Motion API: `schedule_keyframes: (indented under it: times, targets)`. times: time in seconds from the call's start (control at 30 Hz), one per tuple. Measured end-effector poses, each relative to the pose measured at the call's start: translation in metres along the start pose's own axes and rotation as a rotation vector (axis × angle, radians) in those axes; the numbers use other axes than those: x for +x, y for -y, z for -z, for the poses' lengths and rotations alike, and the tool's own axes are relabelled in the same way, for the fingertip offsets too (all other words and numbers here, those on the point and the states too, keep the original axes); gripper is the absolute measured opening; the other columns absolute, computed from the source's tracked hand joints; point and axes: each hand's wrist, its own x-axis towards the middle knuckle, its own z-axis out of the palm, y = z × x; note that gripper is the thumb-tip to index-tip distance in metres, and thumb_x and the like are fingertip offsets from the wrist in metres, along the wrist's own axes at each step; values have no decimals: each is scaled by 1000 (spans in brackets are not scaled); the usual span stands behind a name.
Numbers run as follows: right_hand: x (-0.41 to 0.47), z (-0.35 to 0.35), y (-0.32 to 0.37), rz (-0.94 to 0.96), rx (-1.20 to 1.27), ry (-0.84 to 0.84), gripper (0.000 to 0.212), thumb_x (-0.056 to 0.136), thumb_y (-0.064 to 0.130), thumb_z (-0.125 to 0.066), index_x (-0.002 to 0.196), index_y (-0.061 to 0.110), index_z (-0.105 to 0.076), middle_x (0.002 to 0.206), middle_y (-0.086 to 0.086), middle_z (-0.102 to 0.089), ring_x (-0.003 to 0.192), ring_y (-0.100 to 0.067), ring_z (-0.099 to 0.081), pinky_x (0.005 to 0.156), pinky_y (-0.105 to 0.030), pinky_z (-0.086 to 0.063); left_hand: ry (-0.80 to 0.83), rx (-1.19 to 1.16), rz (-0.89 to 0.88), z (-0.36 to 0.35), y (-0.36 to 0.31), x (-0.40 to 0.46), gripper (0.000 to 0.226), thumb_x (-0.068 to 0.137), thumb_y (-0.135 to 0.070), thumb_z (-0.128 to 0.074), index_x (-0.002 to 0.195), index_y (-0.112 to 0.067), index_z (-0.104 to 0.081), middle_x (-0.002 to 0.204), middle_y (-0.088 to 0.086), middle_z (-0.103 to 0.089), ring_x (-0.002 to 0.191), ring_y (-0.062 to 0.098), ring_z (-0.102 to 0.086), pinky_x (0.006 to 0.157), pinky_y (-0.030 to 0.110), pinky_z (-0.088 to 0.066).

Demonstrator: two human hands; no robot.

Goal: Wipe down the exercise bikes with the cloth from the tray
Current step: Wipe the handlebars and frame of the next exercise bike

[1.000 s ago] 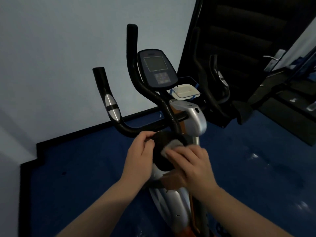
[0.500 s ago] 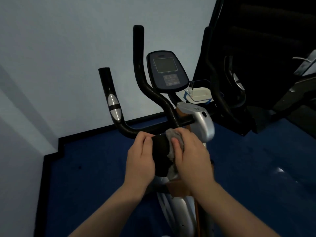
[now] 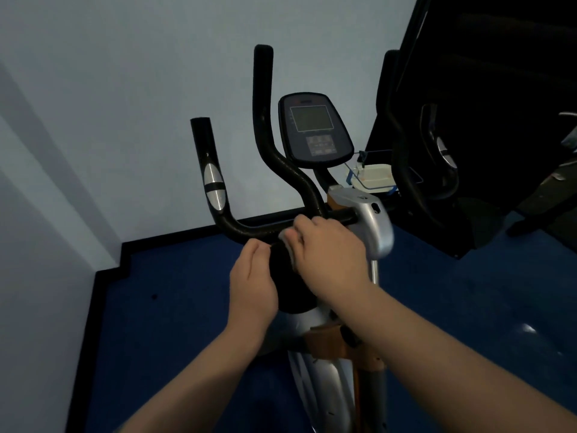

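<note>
The grey cloth (image 3: 285, 242), soft and light, lay bunched under the right hand (image 3: 331, 254), pressed on the black pad (image 3: 287, 285) below the handlebar (image 3: 249, 228); the left hand (image 3: 253, 282) gripped the pad at 9 o'clock. Best held wadded in the palm.

The handlebars (image 3: 274, 170) wear a matt black foam-like sleeve with a faintly pebbled surface, and the left grip carries a polished metal sensor plate (image 3: 214, 187) that glints. The console (image 3: 315, 131) is smooth dark plastic with a dull grey screen. Below it, the housing (image 3: 374, 220) is satin silver plastic with a soft sheen. The cloth (image 3: 288, 242) looks pale grey and soft. The floor (image 3: 175, 307) is glossy blue, the wall (image 3: 125, 89) matt and pale.
</note>
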Motion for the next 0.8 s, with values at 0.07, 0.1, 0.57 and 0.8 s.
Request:
schedule_keyframes:
  times: [0.07, 0.1, 0.57, 0.8]
  targets:
    - [2, 2, -2, 55, -25, 23, 32, 99, 43, -33, 105, 22, -57, 92, 1, -61, 86, -19, -55, 64, -31, -39, -3, 17, 12, 1, -1, -1, 31, 99, -13, -38, 73, 2, -48, 67, 3, -48, 63, 9, -44, 55, 20, -37]
    - [-4, 4, -8, 69, 0, 38, 31, 99, 42, -34, 110, 24, -56, 93, 1, -60, 87, -19, -55, 64, -32, -42, 3, 23, 15, 2, -2, -1, 32, 99, -13, -38, 71, 0, -48, 66, 1, -48, 62, 8, -44, 55, 19, -37]
    - [-73, -21, 8, -433, 754, -202, 11, 97, 39, -33, 107, 44, -36, 90, 18, -58, 81, 3, -59, 67, -19, -46, 75, -16, 97, 3, -7, -3, 39, 101, -21, -35, 92, 9, -58, 82, 10, -58, 75, 11, -53, 71, 25, -44]
    - [-56, 0, -34, -406, 710, -417, 17, 92, 22, -46, 104, 32, -51, 98, 11, -48, 91, 8, -48, 73, -2, -36, 162, 112, 64, 15, -7, 1, 28, 99, -21, -39, 89, -10, -63, 83, 6, -64, 71, 6, -56, 68, 23, -44]
